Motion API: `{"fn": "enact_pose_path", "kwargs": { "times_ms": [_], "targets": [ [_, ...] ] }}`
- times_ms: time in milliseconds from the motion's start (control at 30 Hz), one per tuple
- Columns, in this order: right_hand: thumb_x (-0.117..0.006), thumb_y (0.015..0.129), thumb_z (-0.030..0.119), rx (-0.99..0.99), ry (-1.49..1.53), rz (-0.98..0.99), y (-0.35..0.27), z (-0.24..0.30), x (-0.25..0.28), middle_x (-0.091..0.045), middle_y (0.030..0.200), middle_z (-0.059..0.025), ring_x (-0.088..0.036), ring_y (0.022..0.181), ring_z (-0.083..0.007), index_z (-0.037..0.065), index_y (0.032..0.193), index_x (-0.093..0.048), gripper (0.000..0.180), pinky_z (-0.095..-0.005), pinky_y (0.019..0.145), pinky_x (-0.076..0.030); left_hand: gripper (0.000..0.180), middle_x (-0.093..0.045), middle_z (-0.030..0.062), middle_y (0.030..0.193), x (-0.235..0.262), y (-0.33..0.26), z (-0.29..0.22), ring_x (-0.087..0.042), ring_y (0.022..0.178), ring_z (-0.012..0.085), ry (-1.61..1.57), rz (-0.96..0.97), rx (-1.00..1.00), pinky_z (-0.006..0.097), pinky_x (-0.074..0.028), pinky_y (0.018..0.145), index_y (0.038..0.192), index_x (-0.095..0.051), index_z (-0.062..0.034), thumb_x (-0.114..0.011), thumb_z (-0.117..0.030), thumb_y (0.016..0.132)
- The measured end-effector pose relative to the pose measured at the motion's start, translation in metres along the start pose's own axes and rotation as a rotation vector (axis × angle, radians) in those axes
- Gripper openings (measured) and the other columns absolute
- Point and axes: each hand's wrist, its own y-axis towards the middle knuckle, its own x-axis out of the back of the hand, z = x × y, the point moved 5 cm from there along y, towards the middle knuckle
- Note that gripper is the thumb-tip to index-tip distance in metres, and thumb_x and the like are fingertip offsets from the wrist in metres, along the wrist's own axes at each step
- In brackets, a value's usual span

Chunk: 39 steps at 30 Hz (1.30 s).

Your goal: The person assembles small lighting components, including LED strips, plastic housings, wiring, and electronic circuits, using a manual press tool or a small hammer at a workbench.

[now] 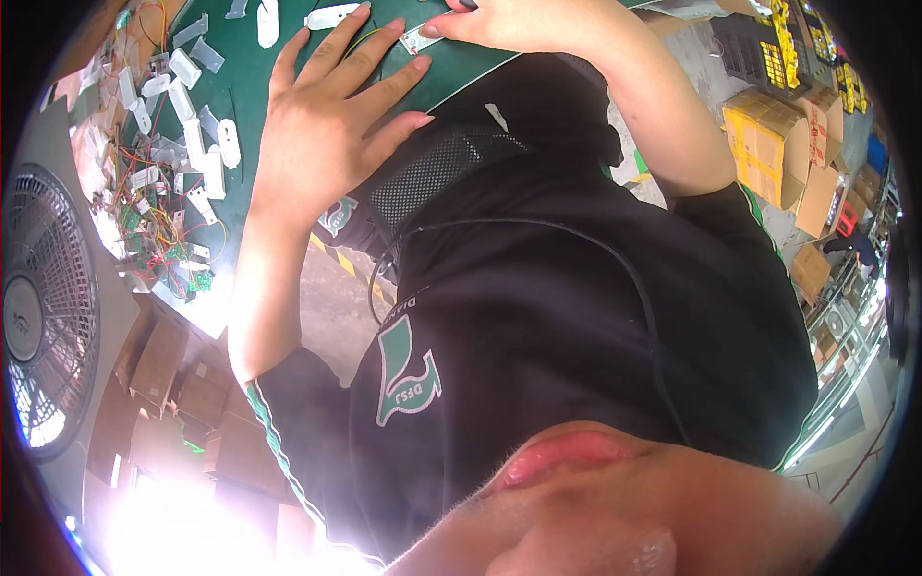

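My left hand lies with its fingers spread on the green work mat. A thin yellow wire runs between its fingers. My right hand is at the top edge with its fingers closed. A dark, narrow thing shows between them, cut off by the picture edge. Next to the right fingertips lies a small white plastic part with tiny red spots, near the left fingertips too. Beyond the left hand are a long white casing and another white casing.
On the left, several white casings and tangled wires with small green circuit boards crowd the table. A fan stands at the far left. Cardboard boxes and a black crate with yellow items are on the right.
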Motion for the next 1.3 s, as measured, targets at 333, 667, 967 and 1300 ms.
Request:
{"fn": "enact_pose_path", "kwargs": {
  "times_ms": [333,667,967,1300],
  "targets": [
    [-0.073,0.092,0.019,0.032,0.352,-0.104,0.006,-0.019,0.001,-0.067,0.078,-0.0123,-0.064,0.069,-0.021,-0.001,0.095,-0.062,0.023,-0.0363,0.065,-0.049,0.047,-0.063,0.0037,0.144,-0.003,0.001,0.003,-0.05,0.142,0.0287,-0.01,-0.031,0.017,0.056,-0.033,0.117,0.124,-0.077,-0.0239,-0.079,-0.044,0.082],
    [-0.067,0.098,0.017,-0.131,0.496,-0.11,0.029,-0.007,0.025,-0.06,0.072,0.0001,-0.055,0.061,-0.0085,0.003,0.095,-0.063,0.015,-0.0265,0.055,-0.044,0.05,-0.065,0.004,0.141,-0.005,-0.007,0.006,-0.047,0.144,0.0314,-0.042,-0.09,0.028,0.058,-0.03,0.119,0.12,-0.077,-0.0233,-0.08,-0.051,0.079],
    [-0.07,0.088,0.018,0.213,-0.01,-0.132,0.119,0.065,0.027,-0.071,0.095,-0.0247,-0.07,0.09,-0.0391,0.0,0.102,-0.069,0.022,-0.0444,0.078,-0.054,0.048,-0.066,0.0068,0.137,-0.008,-0.006,0.008,-0.044,0.146,0.0308,-0.087,-0.123,-0.009,0.063,-0.029,0.119,0.118,-0.077,-0.0182,-0.076,-0.052,0.084],
    [-0.072,0.09,0.019,0.183,-0.318,0.055,0.146,0.079,-0.003,-0.072,0.095,-0.0243,-0.07,0.091,-0.0413,-0.001,0.1,-0.071,0.023,-0.0486,0.081,-0.054,0.045,-0.066,0.007,0.137,-0.009,-0.007,0.006,-0.048,0.143,0.0304,-0.117,-0.163,0.015,0.056,-0.03,0.121,0.117,-0.077,-0.0177,-0.077,-0.049,0.085]
  ]
}}
